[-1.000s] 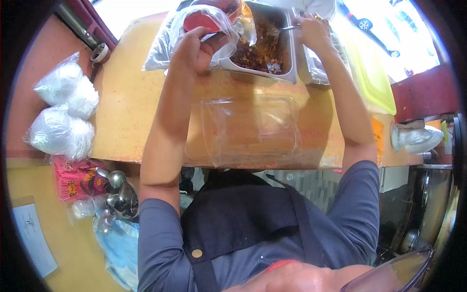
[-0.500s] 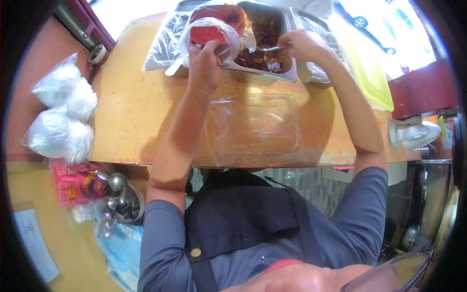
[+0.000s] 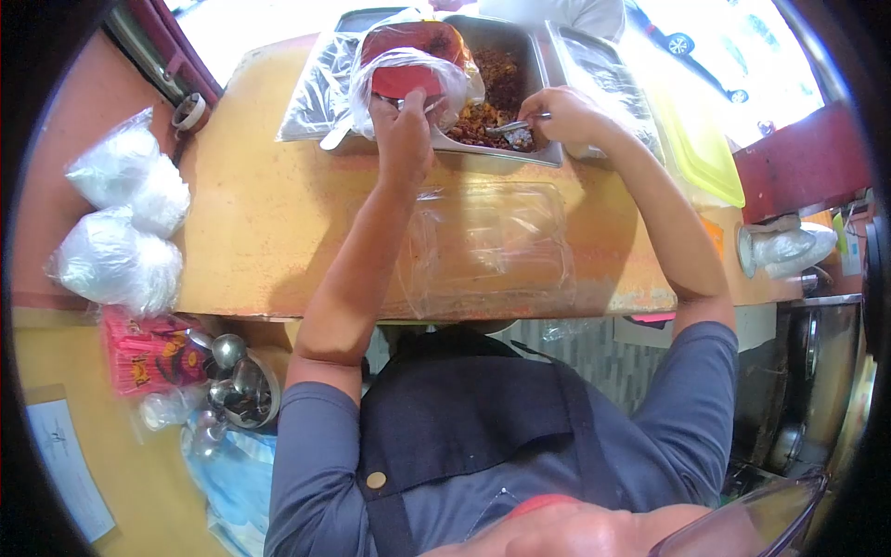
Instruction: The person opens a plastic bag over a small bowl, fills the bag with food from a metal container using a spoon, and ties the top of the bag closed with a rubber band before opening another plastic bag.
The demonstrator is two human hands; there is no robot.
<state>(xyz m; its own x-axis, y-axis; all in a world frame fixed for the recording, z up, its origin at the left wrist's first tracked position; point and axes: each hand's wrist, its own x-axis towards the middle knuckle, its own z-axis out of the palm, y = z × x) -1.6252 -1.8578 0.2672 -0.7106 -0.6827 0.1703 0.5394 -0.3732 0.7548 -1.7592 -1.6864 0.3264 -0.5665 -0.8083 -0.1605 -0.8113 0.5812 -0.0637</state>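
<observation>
My left hand is closed on the near edge of a red plastic bowl, which is wrapped in a clear plastic bag. The bowl is held over the left side of a metal food pan. Brown, crumbly cooked food lies in the pan, with a small whitish patch at its near right corner. In my right hand is a metal spoon, its bowl end down at the food near that corner. The fingers hide part of the spoon's handle.
A clear plastic container lies on the yellow table in front of me. Plastic-covered pans flank the food pan, and a yellow lid is at right. Stuffed plastic bags are at left. Someone in white stands opposite.
My right hand has brought the spoon down and slightly nearer to me, from beside the bowl to the food in the near corner. The left hand still holds the bowl.
</observation>
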